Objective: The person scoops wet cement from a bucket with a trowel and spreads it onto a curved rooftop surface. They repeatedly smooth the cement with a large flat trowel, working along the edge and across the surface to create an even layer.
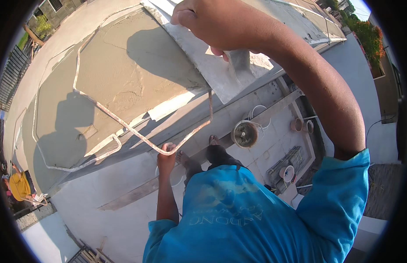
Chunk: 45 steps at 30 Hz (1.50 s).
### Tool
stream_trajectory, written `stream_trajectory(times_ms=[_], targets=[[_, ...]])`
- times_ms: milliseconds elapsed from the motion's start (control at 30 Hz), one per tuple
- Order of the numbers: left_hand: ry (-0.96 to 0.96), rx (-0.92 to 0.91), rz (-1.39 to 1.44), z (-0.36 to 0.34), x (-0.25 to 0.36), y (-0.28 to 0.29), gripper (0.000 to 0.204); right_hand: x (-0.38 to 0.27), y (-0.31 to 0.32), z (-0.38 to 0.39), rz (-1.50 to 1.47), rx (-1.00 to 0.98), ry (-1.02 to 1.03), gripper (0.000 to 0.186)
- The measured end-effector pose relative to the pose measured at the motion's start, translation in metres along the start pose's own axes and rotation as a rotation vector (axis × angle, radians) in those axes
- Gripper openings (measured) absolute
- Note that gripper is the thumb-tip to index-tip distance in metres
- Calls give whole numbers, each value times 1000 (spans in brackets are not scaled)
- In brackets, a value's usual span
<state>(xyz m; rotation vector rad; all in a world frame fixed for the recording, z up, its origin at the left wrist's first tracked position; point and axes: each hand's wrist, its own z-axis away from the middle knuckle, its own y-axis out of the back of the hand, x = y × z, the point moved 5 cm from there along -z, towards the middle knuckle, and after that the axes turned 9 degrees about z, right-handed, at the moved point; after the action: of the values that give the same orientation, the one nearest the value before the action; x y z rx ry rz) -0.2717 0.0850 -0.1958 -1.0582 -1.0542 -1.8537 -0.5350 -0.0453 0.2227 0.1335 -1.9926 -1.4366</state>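
Observation:
My right hand [221, 28] is raised at the upper middle, fingers curled round the grey grip of what looks like a plastering trowel [199, 48]. Its flat, pale, mortar-smeared blade lies over the edge of the slab; the hand and forearm hide part of it. Below and to the left, my left hand [166, 155] is closed on a bent, rusty metal rod [133, 130] at its lower bend. This rod reaches up over a wide bed of wet grey mortar [111, 57], which bears shadows of me and a few ridges.
I stand barefoot on a narrow plank [137, 193] above a lower tiled floor. Down there are a bucket [245, 133] of grey mix, small pots [296, 125] and a white pail [287, 173]. Another bent rod [72, 169] lies left. A person in yellow [21, 186] is at far left.

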Motion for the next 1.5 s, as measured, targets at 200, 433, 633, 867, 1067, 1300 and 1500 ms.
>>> stream_trajectory(times_ms=[200, 433, 633, 867, 1067, 1300, 1500], targets=[[41, 21, 12, -9, -4, 0, 33, 19, 49, 29, -592, -246, -472, 29], [85, 38, 53, -11, 1, 2, 30, 43, 45, 45, -487, -425, -574, 31], [37, 33, 63, -9, 10, -2, 37, 74, 37, 79, -375, -394, -487, 32], [160, 72, 35, -8, 29, -18, 31, 124, 10, 133, -532, -390, -825, 35], [159, 42, -69, -7, 44, -37, 38, 175, -13, 180, -528, -408, -912, 34], [145, 61, -114, -5, 58, -58, 40, 214, -16, 227, -591, -419, -926, 34], [118, 58, -155, -6, 63, -75, 38, 267, -51, 267, -538, -465, -951, 34]])
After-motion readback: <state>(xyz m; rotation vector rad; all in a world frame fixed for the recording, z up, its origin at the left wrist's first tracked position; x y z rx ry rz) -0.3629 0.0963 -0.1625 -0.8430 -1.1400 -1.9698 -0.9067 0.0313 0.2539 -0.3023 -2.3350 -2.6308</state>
